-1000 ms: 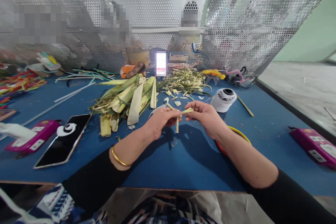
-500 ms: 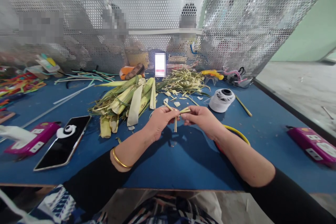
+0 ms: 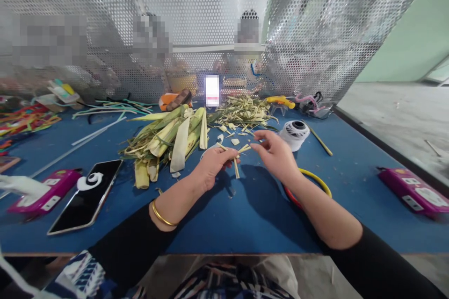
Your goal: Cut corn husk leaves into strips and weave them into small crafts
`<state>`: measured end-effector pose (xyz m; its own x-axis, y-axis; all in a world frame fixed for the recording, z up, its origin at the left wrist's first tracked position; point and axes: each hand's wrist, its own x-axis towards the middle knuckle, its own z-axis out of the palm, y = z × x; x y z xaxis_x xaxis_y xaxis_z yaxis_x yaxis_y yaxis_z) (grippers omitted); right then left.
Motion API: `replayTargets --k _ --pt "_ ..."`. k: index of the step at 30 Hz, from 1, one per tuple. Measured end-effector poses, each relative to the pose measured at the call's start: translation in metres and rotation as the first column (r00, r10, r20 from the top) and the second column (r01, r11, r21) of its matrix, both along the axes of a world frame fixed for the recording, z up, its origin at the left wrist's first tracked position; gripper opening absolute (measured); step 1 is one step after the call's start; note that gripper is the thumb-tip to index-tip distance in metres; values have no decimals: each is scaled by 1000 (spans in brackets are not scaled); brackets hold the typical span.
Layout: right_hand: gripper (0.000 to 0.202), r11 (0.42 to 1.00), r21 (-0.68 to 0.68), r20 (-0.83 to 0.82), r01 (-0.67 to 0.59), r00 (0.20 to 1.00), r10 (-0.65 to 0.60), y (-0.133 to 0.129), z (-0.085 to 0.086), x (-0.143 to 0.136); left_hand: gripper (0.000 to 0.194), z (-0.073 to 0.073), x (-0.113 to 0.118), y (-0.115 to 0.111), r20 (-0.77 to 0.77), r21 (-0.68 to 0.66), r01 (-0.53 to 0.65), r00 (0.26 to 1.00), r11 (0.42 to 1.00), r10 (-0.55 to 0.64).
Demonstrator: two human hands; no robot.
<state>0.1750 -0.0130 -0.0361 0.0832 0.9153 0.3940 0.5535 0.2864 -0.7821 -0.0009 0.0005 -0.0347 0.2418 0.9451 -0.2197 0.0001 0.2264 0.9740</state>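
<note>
Pinched between the thumb and fingers of my left hand [image 3: 218,161] is a small piece of crossed straw strips [image 3: 242,149], with ends pointing up-left, right and down. My right hand [image 3: 271,147] is just to the right of it, thumb and fingers apart, fingertips near the right ends of the strips and holding nothing. Left of my hands lies a bundle of corn husks [image 3: 163,140]. Behind them is a heap of shredded husk strips [image 3: 245,111]. A spool of white thread [image 3: 295,135] stands beyond my right hand.
On the blue table [image 3: 196,233] are a phone [image 3: 86,201], a purple power strip at left [image 3: 52,194] and another at right [image 3: 414,191]. A yellow-red ring [image 3: 317,180] lies under my right forearm. A perforated metal screen [image 3: 206,4] stands behind.
My right hand has let go of the straw strips and moved slightly right and up, its fingers opening. My left hand still holds the piece. The view has shifted a little.
</note>
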Motion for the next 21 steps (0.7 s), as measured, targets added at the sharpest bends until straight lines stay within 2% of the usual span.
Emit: replayTargets --k 2,3,6,9,11,14,17,21 --pt "29 987 129 142 98 983 -116 -7 9 11 18 1 0 -1 -8 8 -24 1000 1000 24" --pt "28 983 140 178 122 973 -146 -12 13 19 18 1 0 -1 -13 9 -29 999 1000 29" --pt "23 981 65 337 181 922 -192 -34 15 46 18 1 -1 0 -13 13 -39 999 999 39" --pt "20 978 -81 585 193 804 -110 -61 2 73 20 1 -2 1 -6 22 -65 998 998 66" --pt "21 965 -165 640 205 766 -53 -78 -9 85 20 1 -3 2 -6 21 -82 997 996 82" --pt "29 958 -210 691 196 723 3 -95 -20 90 20 1 -3 3 -5 11 -92 996 996 92" --pt "44 960 -204 752 194 658 27 -99 -20 83 21 2 -3 3 3 -3 -81 997 997 81" --pt "49 943 -257 831 213 546 103 -87 -14 74 21 2 -3 2 11 -19 -68 998 998 68"
